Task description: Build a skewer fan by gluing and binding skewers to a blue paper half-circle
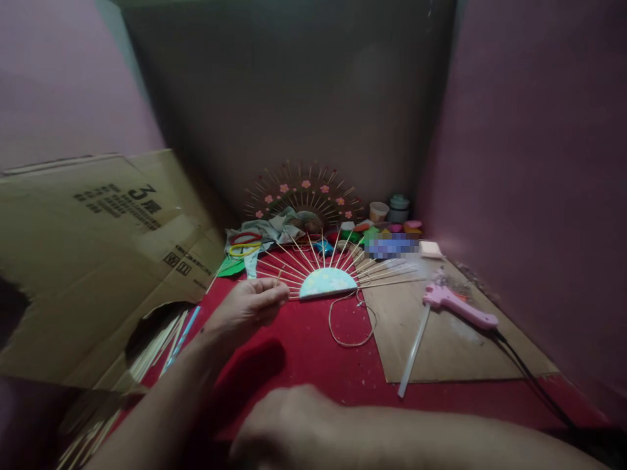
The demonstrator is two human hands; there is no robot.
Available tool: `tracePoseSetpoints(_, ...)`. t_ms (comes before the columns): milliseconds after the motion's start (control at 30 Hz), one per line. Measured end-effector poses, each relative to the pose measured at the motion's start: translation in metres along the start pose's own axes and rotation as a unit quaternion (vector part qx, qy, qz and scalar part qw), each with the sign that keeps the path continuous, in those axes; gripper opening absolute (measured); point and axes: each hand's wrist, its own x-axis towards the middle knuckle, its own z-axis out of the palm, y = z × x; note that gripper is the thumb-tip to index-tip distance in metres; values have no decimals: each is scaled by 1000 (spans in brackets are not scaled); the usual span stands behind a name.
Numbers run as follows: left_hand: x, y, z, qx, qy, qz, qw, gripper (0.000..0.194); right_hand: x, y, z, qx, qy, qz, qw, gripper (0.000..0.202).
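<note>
A pale blue half-disc point(328, 283) lies on the red surface, with thin wooden sticks point(313, 251) fanning out from its curved edge. Just left of it, my left hand point(259, 300) is closed in a pinch near the leftmost sticks; what its fingertips hold is too small to name. My right hand point(281, 424) is low in the view, near the front edge, blurred, with its fingers hidden. A loop of thin cord point(353, 344) trails from the half-disc's right end onto the red surface.
A pink glue gun point(460, 307) with a clear glue stick rests on a flat cardboard sheet point(411, 359) at right. Cardboard with printing point(98, 261) stands at left. Scissors point(245, 248), cloth, a cup point(379, 211) and a flower-decorated fan piece point(304, 189) are at the back.
</note>
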Motion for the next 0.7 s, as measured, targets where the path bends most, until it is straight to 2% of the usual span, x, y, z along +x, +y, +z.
tracePoseSetpoints(33,-2,-1,3,-17,-9,-2,1000,29,-7,0,-9,66,120,50,989,9)
tracePoseSetpoints(100,-5,-3,10,-40,-20,0,999,28,-24,-1,-26,181,302,112,929,20)
tracePoseSetpoints(133,-7,-4,14,-48,-23,1,999,27,-31,-1,-33,198,379,114,897,23)
tracePoseSetpoints(167,-8,-4,18,-52,-27,1,998,26,-36,0,-40,208,426,104,874,19)
tracePoseSetpoints(233,-10,-5,26,-60,-33,-2,998,25,-41,5,-49,244,456,65,854,12)
tracePoseSetpoints(300,-11,-7,34,-67,-42,-5,997,27,-40,10,-52,259,452,36,853,14)
tracePoseSetpoints(400,-12,-9,44,-68,-48,-2,997,29,-39,13,-50,268,467,54,841,6)
tracePoseSetpoints(567,-16,-14,57,-74,-55,-8,996,30,-43,13,-44,306,483,82,816,10)
tracePoseSetpoints(700,-18,-20,64,-88,-16,1,996,30,-47,19,-38,276,520,78,804,10)
